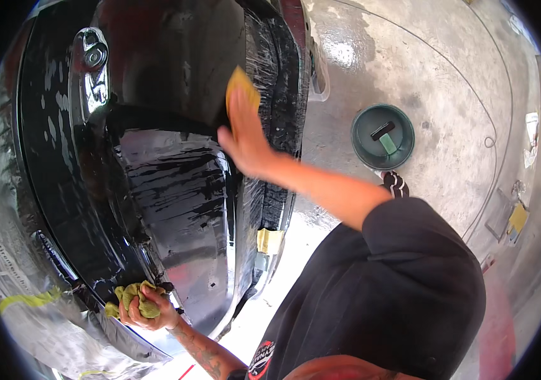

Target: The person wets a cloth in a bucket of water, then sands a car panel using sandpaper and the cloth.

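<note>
The right hand (245, 133) is pressed flat, fingers stretched out together, on a yellow sponge (240, 88) that lies against the wet black car panel (175, 183); the sponge shows above the fingertips, while the rest of it is hidden under the palm. The hand is slightly blurred. The left hand (150, 310), well apart from the right and lower on the panel, is closed in a fist around a crumpled yellow-green cloth (132, 297), which bulges out to the left of the knuckles and touches the panel's lower edge. Between the two hands the black surface is streaked with water. Just right of the left hand, along the panel's edge, sits a strip of yellow tape (270, 240). Left of that hand, clear plastic sheeting (23, 253) covers part of the car, with another yellow strip on it. Well to the right of the right hand, a green bucket (382, 137) stands on the wet concrete floor (448, 76), with a dark-handled tool inside it. The person wears a black short-sleeved shirt (397, 285).
</note>
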A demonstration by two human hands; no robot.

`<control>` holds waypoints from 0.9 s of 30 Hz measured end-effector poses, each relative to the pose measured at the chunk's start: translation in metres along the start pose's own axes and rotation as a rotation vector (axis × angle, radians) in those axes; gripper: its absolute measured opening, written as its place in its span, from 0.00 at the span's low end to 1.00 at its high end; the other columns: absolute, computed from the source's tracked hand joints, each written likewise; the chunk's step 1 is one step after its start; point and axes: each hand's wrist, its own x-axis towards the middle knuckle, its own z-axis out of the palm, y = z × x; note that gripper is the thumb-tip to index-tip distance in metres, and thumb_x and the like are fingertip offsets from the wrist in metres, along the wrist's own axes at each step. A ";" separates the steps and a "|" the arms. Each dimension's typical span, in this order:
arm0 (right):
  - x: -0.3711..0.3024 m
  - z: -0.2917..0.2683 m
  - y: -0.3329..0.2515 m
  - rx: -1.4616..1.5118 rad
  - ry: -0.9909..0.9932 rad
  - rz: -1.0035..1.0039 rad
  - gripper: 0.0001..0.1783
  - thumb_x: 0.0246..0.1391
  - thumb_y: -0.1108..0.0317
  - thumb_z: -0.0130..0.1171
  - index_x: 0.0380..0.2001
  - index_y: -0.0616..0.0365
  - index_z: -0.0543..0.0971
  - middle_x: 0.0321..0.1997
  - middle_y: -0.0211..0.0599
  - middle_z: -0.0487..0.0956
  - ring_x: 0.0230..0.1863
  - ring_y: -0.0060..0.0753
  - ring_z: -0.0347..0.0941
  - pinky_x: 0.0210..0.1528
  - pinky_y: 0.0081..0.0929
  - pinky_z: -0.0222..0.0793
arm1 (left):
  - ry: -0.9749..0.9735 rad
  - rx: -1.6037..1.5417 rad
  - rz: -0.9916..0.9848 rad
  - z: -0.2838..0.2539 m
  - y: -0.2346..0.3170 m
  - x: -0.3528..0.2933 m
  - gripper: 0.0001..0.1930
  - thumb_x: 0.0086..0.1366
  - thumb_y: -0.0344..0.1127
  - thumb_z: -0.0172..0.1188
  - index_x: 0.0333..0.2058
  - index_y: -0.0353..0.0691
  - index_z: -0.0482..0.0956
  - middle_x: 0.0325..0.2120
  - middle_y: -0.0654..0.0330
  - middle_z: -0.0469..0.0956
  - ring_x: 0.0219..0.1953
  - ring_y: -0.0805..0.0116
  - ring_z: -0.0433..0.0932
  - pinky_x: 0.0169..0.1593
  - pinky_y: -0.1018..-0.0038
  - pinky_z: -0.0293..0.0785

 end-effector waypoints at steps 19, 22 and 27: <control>0.048 -0.008 0.009 -0.006 0.096 0.003 0.48 0.71 0.41 0.41 0.77 0.66 0.41 0.83 0.57 0.39 0.83 0.55 0.32 0.80 0.56 0.30 | -0.006 0.038 -0.004 -0.001 0.000 -0.002 0.15 0.60 0.34 0.76 0.37 0.37 0.77 0.37 0.52 0.80 0.44 0.48 0.79 0.53 0.47 0.73; -0.072 0.017 -0.008 -0.058 -0.121 -0.016 0.50 0.70 0.41 0.43 0.77 0.65 0.39 0.83 0.55 0.35 0.84 0.55 0.28 0.80 0.58 0.28 | -0.004 0.016 0.004 0.001 -0.001 -0.001 0.15 0.60 0.34 0.75 0.38 0.37 0.77 0.37 0.53 0.80 0.44 0.48 0.79 0.53 0.48 0.73; 0.024 -0.009 0.009 -0.048 0.004 0.027 0.49 0.69 0.44 0.44 0.78 0.65 0.40 0.83 0.55 0.38 0.84 0.53 0.30 0.79 0.58 0.29 | -0.010 0.038 0.010 -0.002 -0.002 -0.003 0.15 0.60 0.34 0.75 0.38 0.38 0.77 0.37 0.53 0.80 0.44 0.48 0.79 0.53 0.47 0.73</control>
